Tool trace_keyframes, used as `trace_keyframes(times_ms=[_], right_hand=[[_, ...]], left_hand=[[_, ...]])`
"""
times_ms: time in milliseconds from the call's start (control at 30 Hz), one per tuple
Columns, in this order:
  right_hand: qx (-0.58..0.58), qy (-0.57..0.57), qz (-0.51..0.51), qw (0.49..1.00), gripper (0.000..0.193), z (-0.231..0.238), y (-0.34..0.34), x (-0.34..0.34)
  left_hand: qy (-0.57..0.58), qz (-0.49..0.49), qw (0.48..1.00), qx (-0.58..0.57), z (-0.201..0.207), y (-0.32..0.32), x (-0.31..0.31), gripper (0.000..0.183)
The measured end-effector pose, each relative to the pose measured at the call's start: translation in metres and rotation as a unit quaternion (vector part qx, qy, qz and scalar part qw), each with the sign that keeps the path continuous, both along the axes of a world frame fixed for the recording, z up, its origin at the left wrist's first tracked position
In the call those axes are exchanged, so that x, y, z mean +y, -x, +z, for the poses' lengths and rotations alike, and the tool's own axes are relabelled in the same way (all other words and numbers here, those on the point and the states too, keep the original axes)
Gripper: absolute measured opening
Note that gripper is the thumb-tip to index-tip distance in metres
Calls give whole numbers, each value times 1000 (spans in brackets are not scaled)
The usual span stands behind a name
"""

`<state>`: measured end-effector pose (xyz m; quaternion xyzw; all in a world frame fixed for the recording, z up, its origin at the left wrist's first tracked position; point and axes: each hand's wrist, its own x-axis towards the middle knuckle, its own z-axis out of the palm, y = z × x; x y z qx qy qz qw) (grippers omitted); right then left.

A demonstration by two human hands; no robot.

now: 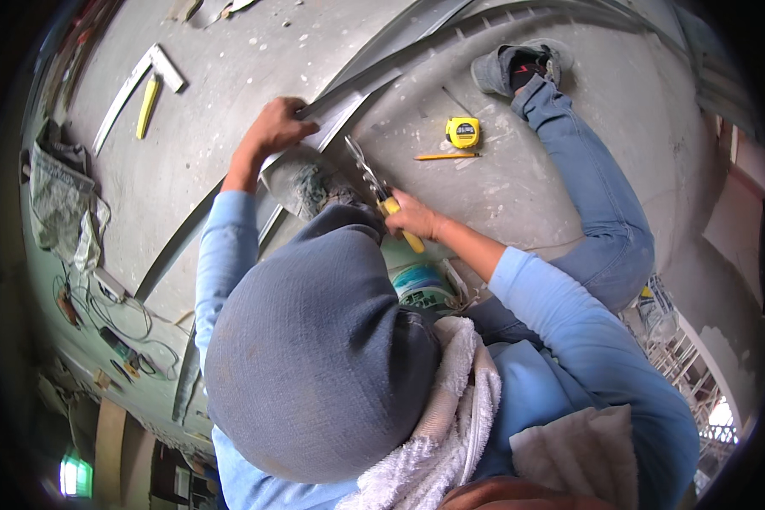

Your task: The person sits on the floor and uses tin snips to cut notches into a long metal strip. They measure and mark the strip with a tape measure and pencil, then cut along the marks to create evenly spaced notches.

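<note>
My left hand (280, 127) is closed around the edge of a long metal channel (338, 110) lying across the floor. One shoe (302, 185) presses beside or on the channel, just below that hand; the exact contact is hidden. In my right hand (415, 216) is a pair of tin snips (367, 167) with yellow grips. Their blades point up and left toward the channel, seemingly apart from it. A yellow tape measure (462, 132) and a yellow pencil (447, 156) lie on the floor to the right of the snips.
At upper left lie a metal square (136, 85) and a yellow-handled cutter (148, 106). A cloth bag (64, 191) sits at far left, above a corded power tool (121, 347). A bucket (423, 289) stands beneath me. My other leg (582, 161) stretches along the right.
</note>
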<state>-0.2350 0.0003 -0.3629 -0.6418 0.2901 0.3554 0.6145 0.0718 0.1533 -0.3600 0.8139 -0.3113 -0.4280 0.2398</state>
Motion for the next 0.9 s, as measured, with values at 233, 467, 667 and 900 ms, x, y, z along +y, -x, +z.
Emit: trace_keyframes(times_ms=[233,467,667,900], right_hand=[[17,-80,-188,979,33,6,10,-22],[4,-60,-236,970,33,11,-1,-35],[19,-47,-247,968,40,19,-1,-34],[-28,-26,-255,966,47,23,-16,-35]], left_hand=[[-79,-11,997,-24,27,-11,35,49],[-54,-73,989,-117,-2,-25,-61,56],[27,-12,988,-154,-38,-12,-120,35],[77,-35,981,-172,-25,-21,-106,25]])
